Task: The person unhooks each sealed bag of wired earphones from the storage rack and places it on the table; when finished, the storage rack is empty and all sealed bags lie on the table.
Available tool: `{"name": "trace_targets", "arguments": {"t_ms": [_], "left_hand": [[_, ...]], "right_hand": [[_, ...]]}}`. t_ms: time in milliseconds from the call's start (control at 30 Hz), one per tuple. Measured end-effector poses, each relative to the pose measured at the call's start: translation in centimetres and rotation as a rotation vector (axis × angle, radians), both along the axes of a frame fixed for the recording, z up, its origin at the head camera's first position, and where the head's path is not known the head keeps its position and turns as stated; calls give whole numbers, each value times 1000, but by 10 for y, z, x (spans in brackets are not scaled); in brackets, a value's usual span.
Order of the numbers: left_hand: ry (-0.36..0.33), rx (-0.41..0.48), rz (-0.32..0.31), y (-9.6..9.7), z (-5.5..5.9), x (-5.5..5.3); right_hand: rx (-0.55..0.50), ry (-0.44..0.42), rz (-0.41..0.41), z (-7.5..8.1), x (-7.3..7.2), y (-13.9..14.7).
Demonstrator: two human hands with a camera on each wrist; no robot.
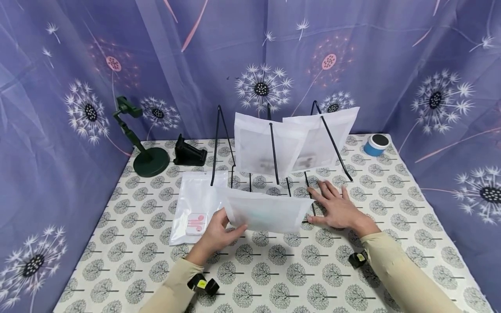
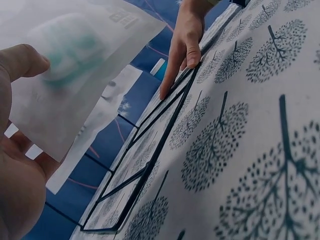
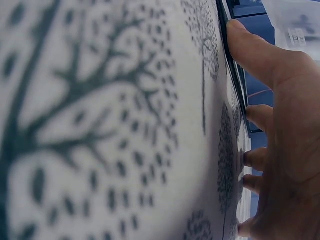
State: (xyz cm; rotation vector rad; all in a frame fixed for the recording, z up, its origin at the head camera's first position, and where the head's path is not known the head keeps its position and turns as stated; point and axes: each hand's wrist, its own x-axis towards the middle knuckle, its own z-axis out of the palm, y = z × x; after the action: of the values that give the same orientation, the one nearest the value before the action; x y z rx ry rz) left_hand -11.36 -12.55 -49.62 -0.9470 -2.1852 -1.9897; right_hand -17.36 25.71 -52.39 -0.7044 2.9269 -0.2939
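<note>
My left hand point(image 1: 217, 234) pinches a frosted white pouch point(image 1: 270, 213) at its left end, thumb on the near face, fingers behind. In the left wrist view a pale case with green markings point(image 2: 70, 47) shows through it. The pouch is held in front of a black wire rack point(image 1: 274, 152). Two similar pouches stand in the rack, the left pouch point(image 1: 254, 141) overlapping the right pouch point(image 1: 336, 130). My right hand point(image 1: 338, 211) rests with spread fingers at the rack's right base, its thumb point(image 3: 245, 42) against the wire.
Left of the rack lies another white pouch point(image 1: 203, 187) with a pink earphone picture. Behind it stand a black holder point(image 1: 188, 153) and a dark green stand point(image 1: 151, 161). A blue tub with a dark top point(image 1: 375, 148) sits at the back right. Purple curtains enclose the tree-patterned tablecloth point(image 1: 278, 278).
</note>
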Motion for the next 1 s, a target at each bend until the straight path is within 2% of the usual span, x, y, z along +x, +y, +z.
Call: {"name": "trace_targets", "arguments": {"t_ms": [267, 467, 733, 1000], "left_hand": [[58, 21, 16, -20, 1, 8], [85, 9, 59, -39, 0, 13], [-2, 25, 143, -60, 2, 24], [112, 106, 164, -82, 2, 23]], "right_hand": [[6, -14, -1, -1, 2, 0], [2, -11, -2, -2, 2, 1], [15, -27, -3, -1, 0, 0], [8, -7, 0, 0, -1, 1]]}}
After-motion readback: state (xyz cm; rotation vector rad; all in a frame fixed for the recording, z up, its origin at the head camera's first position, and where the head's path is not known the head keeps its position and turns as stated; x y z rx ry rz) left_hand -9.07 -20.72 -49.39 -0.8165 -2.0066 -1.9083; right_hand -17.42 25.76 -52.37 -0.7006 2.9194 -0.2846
